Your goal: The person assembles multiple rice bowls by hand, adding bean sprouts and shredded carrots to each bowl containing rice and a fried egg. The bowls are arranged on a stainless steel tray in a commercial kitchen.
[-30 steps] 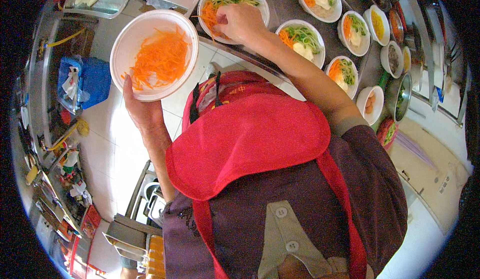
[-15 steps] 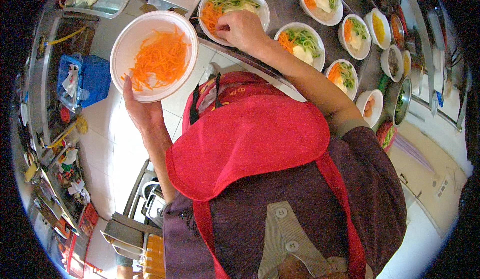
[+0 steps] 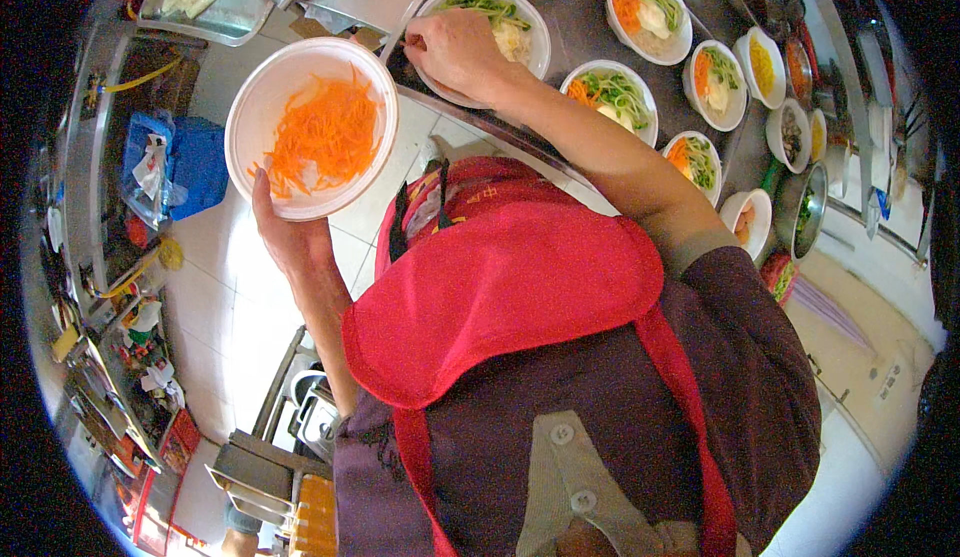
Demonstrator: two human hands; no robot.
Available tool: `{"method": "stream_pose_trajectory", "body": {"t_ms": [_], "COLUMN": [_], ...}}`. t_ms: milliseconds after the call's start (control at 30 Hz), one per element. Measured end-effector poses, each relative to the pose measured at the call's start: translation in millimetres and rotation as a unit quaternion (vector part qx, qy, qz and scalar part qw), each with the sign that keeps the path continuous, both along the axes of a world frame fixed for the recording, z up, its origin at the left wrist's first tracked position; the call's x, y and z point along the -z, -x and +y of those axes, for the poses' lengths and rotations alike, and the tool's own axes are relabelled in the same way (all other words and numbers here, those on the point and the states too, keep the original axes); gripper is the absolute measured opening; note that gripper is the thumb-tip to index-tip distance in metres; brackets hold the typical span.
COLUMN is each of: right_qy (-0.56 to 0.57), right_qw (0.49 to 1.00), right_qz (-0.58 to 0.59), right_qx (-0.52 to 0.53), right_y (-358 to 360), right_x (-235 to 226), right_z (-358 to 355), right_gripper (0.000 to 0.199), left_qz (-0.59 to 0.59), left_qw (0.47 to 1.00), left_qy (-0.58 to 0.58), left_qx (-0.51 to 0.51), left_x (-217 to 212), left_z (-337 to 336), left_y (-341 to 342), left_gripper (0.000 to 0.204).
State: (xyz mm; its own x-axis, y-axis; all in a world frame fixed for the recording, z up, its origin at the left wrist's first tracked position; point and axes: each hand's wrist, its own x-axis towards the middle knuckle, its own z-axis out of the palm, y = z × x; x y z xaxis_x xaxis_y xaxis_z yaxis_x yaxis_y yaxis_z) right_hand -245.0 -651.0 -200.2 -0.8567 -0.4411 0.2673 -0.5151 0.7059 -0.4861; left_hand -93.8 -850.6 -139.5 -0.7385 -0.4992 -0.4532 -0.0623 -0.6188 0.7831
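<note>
My left hand holds a white bowl by its near rim, thumb over the edge. Shredded carrot lies inside it. To the right, my right hand is over the near left part of another white bowl on the counter. Its fingers are curled together, and whatever they hold is hidden. In that bowl I see green shreds and a pale food; any carrot there is covered by my hand.
Several filled bowls, among them one with carrot and greens, stand on the metal counter. Farther right are a bowl of yellow food, a bowl of round pinkish items and a metal bowl. A blue bag is at left.
My right hand has shifted slightly left and up over the counter bowl, hiding the carrot seen there earlier. The view has shifted a little; my left hand still holds the carrot bowl.
</note>
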Motion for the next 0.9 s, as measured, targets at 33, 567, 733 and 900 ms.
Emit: {"method": "stream_pose_trajectory", "body": {"t_ms": [33,567,733,900], "right_qy": [-0.008,0.081,0.068,0.081], "right_qw": [1.0,0.979,0.989,0.977], "right_qz": [-0.012,-0.134,-0.083,-0.075], "right_qx": [0.017,0.131,0.098,0.184], "right_y": [1.2,23.3,-4.7,-8.1], "right_x": [-0.7,-2.9,19.9,-0.5], "right_z": [-2.7,57.6,35.5,59.0], "right_gripper": [0.014,0.02,0.014,0.014], "left_qz": [0.0,0.013,0.015,0.017], "left_qw": [1.0,0.999,0.998,0.997], "left_qy": [0.002,-0.001,-0.016,0.002], "left_qx": [0.0,0.037,0.066,0.073], "left_x": [0.6,2.7,-2.9,-6.2], "left_z": [-0.4,-12.0,-10.8,-9.2], "left_y": [-0.8,11.7,22.8,26.4], "left_gripper": [0.051,0.055,0.053,0.052]}}
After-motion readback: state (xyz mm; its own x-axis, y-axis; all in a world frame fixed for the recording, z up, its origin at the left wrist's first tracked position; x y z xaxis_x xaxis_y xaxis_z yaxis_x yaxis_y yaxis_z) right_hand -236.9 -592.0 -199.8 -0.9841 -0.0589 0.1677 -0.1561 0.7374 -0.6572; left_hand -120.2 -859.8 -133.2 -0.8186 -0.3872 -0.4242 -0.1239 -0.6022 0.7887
